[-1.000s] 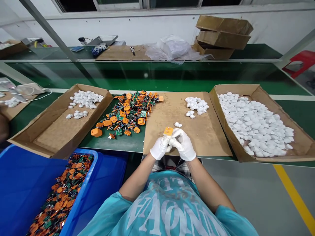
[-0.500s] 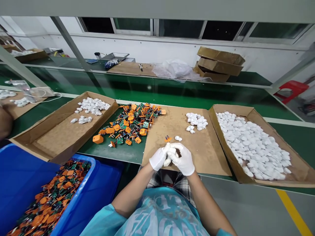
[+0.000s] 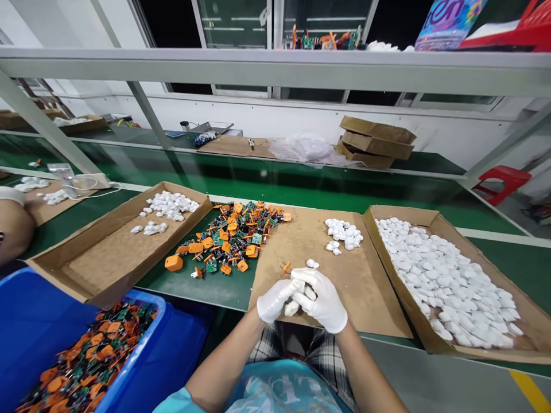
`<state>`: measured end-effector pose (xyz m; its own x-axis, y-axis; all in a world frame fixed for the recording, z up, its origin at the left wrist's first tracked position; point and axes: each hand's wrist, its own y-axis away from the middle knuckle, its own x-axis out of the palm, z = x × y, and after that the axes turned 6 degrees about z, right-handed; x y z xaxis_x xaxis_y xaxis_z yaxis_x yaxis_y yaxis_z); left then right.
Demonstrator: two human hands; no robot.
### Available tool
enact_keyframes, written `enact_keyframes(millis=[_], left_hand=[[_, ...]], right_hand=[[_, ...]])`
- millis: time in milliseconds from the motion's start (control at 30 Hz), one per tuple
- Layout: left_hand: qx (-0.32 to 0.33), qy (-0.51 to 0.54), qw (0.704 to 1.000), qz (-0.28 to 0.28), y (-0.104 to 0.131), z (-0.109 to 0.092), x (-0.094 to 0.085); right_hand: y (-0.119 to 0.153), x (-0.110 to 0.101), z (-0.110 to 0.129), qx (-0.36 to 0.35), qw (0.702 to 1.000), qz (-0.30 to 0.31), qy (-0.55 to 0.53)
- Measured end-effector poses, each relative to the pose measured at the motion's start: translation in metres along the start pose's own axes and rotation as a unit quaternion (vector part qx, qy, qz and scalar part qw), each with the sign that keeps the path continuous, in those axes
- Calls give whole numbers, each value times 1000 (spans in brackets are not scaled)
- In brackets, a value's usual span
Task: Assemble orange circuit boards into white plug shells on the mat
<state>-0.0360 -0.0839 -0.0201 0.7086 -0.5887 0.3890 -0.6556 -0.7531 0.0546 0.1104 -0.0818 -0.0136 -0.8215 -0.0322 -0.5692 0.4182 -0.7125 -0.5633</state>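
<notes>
My left hand [image 3: 275,299] and my right hand [image 3: 322,298], both in white gloves, meet over the near edge of a cardboard sheet [image 3: 297,241]. Their fingers are curled together around something whitish that I cannot make out. Just beyond the fingertips lies an orange piece with metal prongs [image 3: 286,268]. Beside it is a small white piece [image 3: 313,264]. Farther back on the sheet rests a cluster of white pieces [image 3: 344,232]. A pile of orange plug parts and green circuit boards [image 3: 232,232] spreads left of the sheet.
Cardboard trays with white pieces stand at left [image 3: 99,258] and right [image 3: 451,275]. A blue bin [image 3: 150,332] holds more orange and green parts at lower left. Another person's arm [image 3: 15,223] shows at the left edge. A shelf beam [image 3: 275,71] crosses above.
The view has tilted upward, bringing the shelf beam and a bottle into sight. The pronged orange piece has shifted left and turned. My hands remain together, with fingers slightly rearranged.
</notes>
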Motion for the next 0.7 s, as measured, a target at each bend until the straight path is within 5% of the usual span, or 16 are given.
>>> enact_keyframes(millis=[200, 433, 567, 700], left_hand=[[110, 101, 989, -5, -6, 3, -5], [128, 211, 968, 40, -21, -4, -21], [116, 220, 966, -72, -33, -17, -34], [54, 167, 970, -170, -35, -20, -39]], right_hand=[[-28, -2, 6, 7, 998, 66, -3], [-58, -2, -3, -8, 991, 122, 48], [-100, -18, -21, 15, 985, 156, 73], [-168, -30, -66, 182, 961, 94, 189]])
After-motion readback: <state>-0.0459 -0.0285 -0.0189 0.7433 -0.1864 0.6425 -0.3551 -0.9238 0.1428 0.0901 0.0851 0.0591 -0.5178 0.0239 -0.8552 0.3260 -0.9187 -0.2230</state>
